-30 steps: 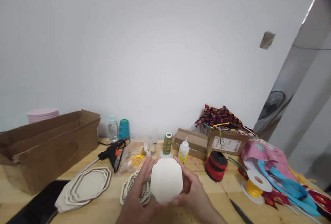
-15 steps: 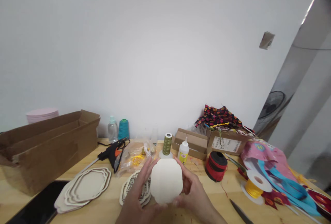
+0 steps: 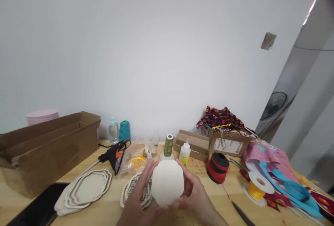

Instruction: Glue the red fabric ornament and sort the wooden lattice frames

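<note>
A: What is the biggest thing you can see?

B: The worktop [image 3: 109, 207]. It is cut off at the bottom and at both sides. The big brown box [image 3: 49, 149] on your left runs off the edge too, and its inside is hidden.

A: And that dark flat thing by the box?

B: The dark sheet [image 3: 39, 210] is cut off in the corner. I cannot tell what it is.

A: What about the right side?

B: A pile of pink and blue ribbons [image 3: 281, 174] trails out of the picture. Next to it is a red spool [image 3: 218, 167].

A: What are you holding?

B: A pale flat board [image 3: 167, 183], up over the middle of the worktop, near you. Your left hand [image 3: 138, 198] grips its left edge and your right hand [image 3: 194, 194] grips its right edge. The board hides most of your fingers, and your wrists are cut off at the bottom.

A: Is anything behind it?

B: Yes. A stack of cut-out pieces [image 3: 135, 193] is half hidden by your left hand. The green thread cone [image 3: 168, 146] and the small glue bottle [image 3: 185, 153] stand just past the board.
</note>
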{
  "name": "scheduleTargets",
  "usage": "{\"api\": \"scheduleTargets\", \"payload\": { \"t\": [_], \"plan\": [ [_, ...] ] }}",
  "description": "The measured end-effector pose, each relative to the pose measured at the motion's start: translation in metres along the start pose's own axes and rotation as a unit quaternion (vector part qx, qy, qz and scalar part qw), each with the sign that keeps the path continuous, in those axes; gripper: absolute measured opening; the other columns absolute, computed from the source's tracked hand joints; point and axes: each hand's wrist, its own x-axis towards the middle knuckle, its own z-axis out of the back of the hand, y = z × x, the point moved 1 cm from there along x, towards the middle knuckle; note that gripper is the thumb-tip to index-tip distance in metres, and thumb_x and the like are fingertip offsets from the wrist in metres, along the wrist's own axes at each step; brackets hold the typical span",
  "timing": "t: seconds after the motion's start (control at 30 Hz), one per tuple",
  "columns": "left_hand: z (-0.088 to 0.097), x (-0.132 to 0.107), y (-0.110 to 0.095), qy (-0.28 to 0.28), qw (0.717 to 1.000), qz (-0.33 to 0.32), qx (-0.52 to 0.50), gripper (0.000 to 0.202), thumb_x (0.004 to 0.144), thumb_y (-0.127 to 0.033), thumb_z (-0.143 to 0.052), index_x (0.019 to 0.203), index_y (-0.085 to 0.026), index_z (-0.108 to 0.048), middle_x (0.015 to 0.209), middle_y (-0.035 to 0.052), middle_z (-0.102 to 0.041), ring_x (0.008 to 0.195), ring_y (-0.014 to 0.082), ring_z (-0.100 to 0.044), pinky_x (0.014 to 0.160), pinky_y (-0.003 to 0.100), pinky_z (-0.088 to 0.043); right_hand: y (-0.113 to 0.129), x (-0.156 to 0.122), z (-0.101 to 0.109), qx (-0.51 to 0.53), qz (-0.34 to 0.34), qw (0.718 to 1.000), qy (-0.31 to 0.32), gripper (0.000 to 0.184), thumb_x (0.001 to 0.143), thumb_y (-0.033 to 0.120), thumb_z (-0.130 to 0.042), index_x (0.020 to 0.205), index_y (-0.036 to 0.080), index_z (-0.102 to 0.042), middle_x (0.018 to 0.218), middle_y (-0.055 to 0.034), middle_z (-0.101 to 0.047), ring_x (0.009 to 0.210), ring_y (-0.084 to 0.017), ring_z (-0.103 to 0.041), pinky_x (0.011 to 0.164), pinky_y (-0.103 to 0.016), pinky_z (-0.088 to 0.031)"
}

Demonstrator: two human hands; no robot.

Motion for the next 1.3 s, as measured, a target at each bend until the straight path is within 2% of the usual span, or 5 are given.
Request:
{"api": "scheduleTargets", "payload": {
  "t": [0.8,0.9,1.03,1.17,1.3],
  "plan": [
    [0.000,0.006,-0.003,0.043,0.991,0.074,0.101,0.086,0.058,-0.043,-0.067,0.129,-0.023,-0.024,0.133,0.0092,-0.035,0.121,0.0282,-0.032,0.098,0.042,-0.029,0.001,0.002,0.008,-0.088,-0.048,0.995,0.005,0.085,0.041,0.018,-0.079,0.117,0.022,-0.042,0.111,-0.0083,-0.057,0.103,-0.025,-0.050,0.077,-0.034,-0.044],
    [0.001,0.007,0.001,0.108,0.977,0.061,0.172,0.080,0.059,-0.044,-0.065,0.127,-0.018,-0.032,0.133,0.0111,-0.036,0.120,0.0287,-0.032,0.098,0.042,-0.028,0.005,-0.001,0.018,-0.277,-0.084,0.957,-0.014,0.076,0.036,0.020,-0.080,0.106,0.021,-0.049,0.102,-0.0052,-0.058,0.087,-0.022,-0.055,0.065,-0.029,-0.045],
    [0.003,0.005,0.011,0.154,0.957,0.014,0.247,0.075,0.055,-0.036,-0.068,0.123,-0.017,-0.041,0.128,0.0129,-0.043,0.117,0.0325,-0.035,0.098,0.046,-0.026,0.010,-0.009,0.023,-0.528,-0.072,0.846,-0.015,0.073,0.031,0.030,-0.080,0.098,0.024,-0.051,0.094,0.0009,-0.051,0.074,-0.017,-0.052,0.061,-0.028,-0.041],
    [0.001,0.002,0.010,0.201,0.938,0.016,0.283,0.078,0.047,-0.020,-0.069,0.121,-0.022,-0.044,0.125,0.0089,-0.048,0.119,0.0358,-0.031,0.098,0.049,-0.024,0.010,-0.020,0.018,-0.625,-0.094,0.775,0.002,0.059,0.036,0.036,-0.077,0.088,0.025,-0.052,0.093,0.0014,-0.046,0.081,-0.020,-0.051,0.066,-0.030,-0.038],
    [0.000,0.004,0.010,0.235,0.926,-0.004,0.294,0.078,0.048,-0.025,-0.071,0.121,-0.029,-0.043,0.126,0.0068,-0.047,0.119,0.0383,-0.031,0.097,0.055,-0.019,0.010,-0.024,0.013,-0.649,-0.088,0.756,0.003,0.061,0.038,0.031,-0.077,0.092,0.027,-0.050,0.098,0.0002,-0.046,0.085,-0.022,-0.050,0.071,-0.032,-0.037]
  ]
}}
